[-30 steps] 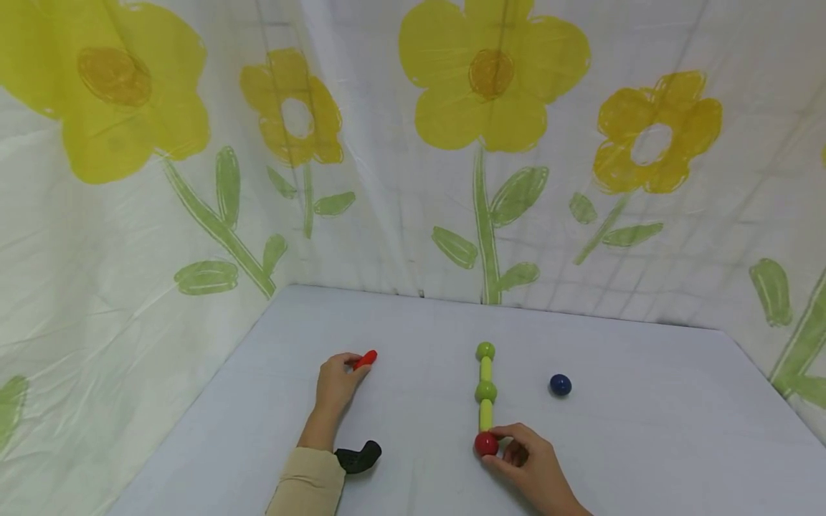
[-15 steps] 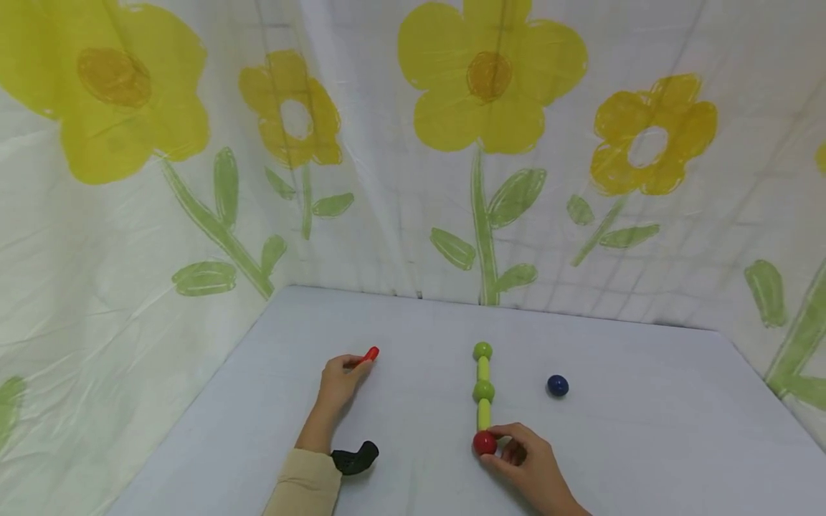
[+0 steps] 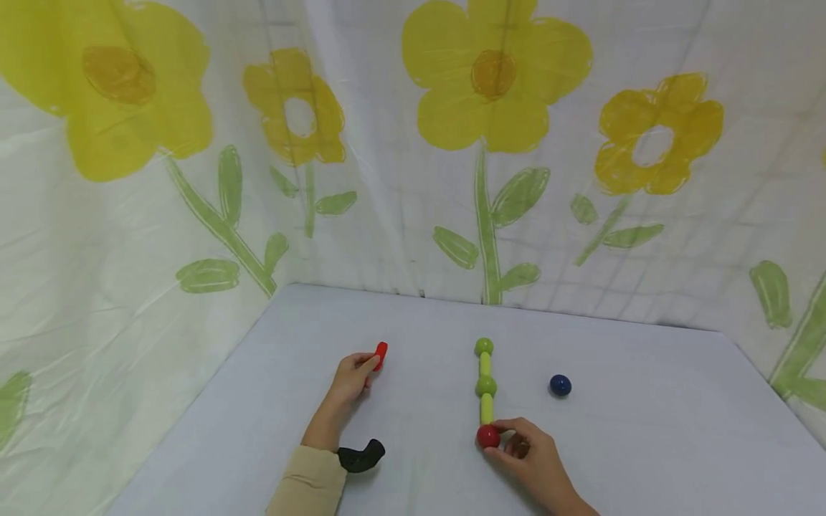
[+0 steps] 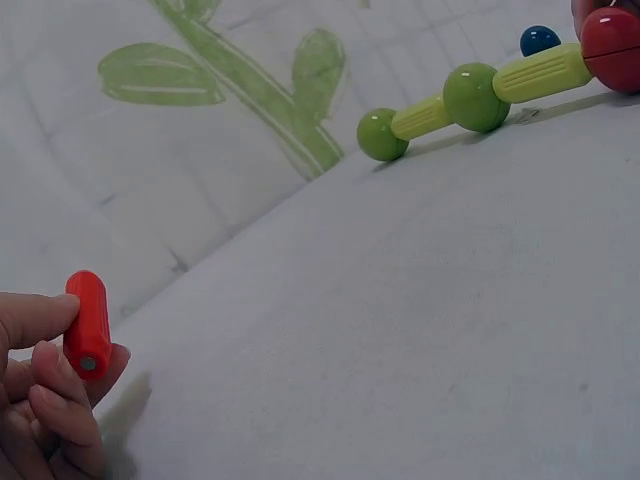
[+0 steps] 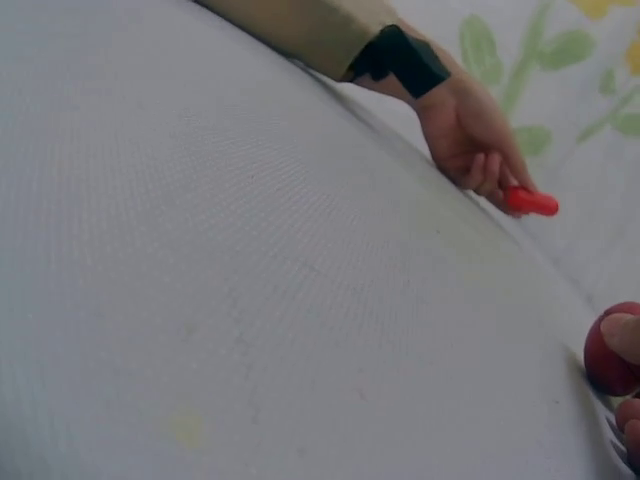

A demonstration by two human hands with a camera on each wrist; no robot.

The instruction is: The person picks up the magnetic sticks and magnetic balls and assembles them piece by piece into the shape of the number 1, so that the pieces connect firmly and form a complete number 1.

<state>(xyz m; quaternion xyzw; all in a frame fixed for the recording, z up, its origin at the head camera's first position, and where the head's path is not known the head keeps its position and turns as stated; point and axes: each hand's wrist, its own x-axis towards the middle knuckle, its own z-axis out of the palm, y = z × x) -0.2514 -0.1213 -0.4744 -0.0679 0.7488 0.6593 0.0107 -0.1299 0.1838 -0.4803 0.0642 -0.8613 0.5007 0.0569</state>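
Observation:
My left hand (image 3: 350,378) pinches a red magnetic rod (image 4: 88,325) between thumb and fingers, held near the table on the left. A metal tip shows at the rod's lower end in the left wrist view. On the right, my right hand (image 3: 532,455) grips a red ball (image 3: 488,436) with thumb and fingertips. That ball forms the near end of a straight chain: a yellow-green rod (image 3: 487,409), a green ball (image 3: 486,386), another yellow-green rod (image 3: 485,363) and a far green ball (image 3: 484,347). The chain lies along the table, pointing away from me.
A dark blue ball (image 3: 561,385) lies alone to the right of the chain. The white table (image 3: 419,401) ends at a hanging curtain (image 3: 381,143) printed with yellow flowers. A black device (image 3: 361,456) sticks out from my left wrist.
My left hand has moved right and slightly away, turning the red rod more upright. My right hand has nudged the chain slightly away from me. The blue ball has stayed put.

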